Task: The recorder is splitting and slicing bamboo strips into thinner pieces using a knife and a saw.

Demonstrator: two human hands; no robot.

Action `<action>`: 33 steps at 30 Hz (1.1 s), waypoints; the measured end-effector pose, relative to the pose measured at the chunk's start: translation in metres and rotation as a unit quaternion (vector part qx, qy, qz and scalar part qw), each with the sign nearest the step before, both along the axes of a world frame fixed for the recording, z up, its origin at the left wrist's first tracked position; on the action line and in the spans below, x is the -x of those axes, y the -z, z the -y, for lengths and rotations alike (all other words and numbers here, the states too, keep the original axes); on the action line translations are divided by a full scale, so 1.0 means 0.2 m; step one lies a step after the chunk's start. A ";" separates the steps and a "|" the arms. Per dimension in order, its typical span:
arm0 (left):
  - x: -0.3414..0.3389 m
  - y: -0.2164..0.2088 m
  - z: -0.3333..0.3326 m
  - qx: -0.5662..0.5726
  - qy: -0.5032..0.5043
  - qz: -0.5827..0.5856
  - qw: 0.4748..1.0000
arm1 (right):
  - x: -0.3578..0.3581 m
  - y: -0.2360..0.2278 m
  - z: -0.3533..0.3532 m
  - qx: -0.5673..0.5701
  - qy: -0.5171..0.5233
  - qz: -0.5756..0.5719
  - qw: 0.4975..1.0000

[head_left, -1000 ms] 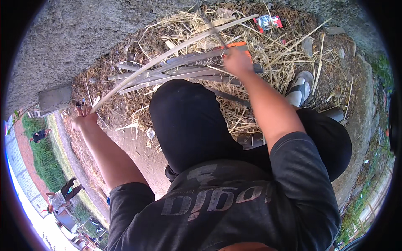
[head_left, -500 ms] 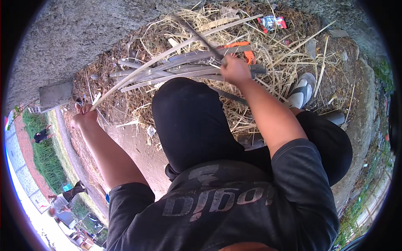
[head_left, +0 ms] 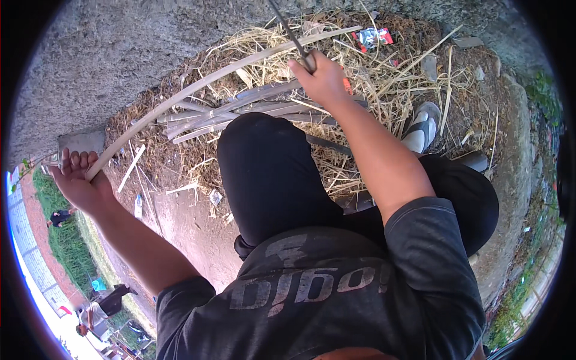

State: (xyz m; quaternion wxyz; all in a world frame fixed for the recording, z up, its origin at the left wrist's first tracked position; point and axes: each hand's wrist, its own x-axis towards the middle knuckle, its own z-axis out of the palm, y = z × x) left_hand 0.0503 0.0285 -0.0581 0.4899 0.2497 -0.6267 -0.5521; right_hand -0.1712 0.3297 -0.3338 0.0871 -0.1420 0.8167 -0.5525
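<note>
My left hand (head_left: 83, 181), palm up at the far left, holds one end of a long pale wooden strip (head_left: 198, 86). The strip, which looks like split bamboo, arcs up and right over the litter to its far end near a red and silver wrapper. In my right hand (head_left: 327, 83) is the handle of a long dark-bladed knife (head_left: 288, 30), its blade angled up and left across the strip. Below them lies a loose pile of grey-brown strips (head_left: 246, 105), partly covered by my knee. Behind my right hand a bit of an orange object (head_left: 347, 86) shows.
Pale shavings (head_left: 390, 78) cover the ground around the pile. A rough stone wall (head_left: 150, 45) runs along the far side. My sandalled foot (head_left: 422, 129) rests at the right. A small bottle (head_left: 138, 206) lies at the left. Other people (head_left: 111, 303) are in the distance.
My left hand has moved left and nearer with the strip's end, its fingers opening up more. My right hand and the knife have moved up and left, off the pile.
</note>
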 end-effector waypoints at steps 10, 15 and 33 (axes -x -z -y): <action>-0.12 -0.17 -0.33 0.307 0.108 0.554 0.766 | 0.04 -0.07 -0.07 0.111 0.002 -0.006 0.994; -0.18 -0.27 -0.32 0.416 0.111 0.575 0.695 | 0.05 -0.10 -0.10 0.082 -0.006 -0.025 0.996; -0.66 -0.56 -0.23 0.305 0.071 0.623 0.717 | -0.08 -0.13 0.00 0.089 -0.155 -0.008 0.984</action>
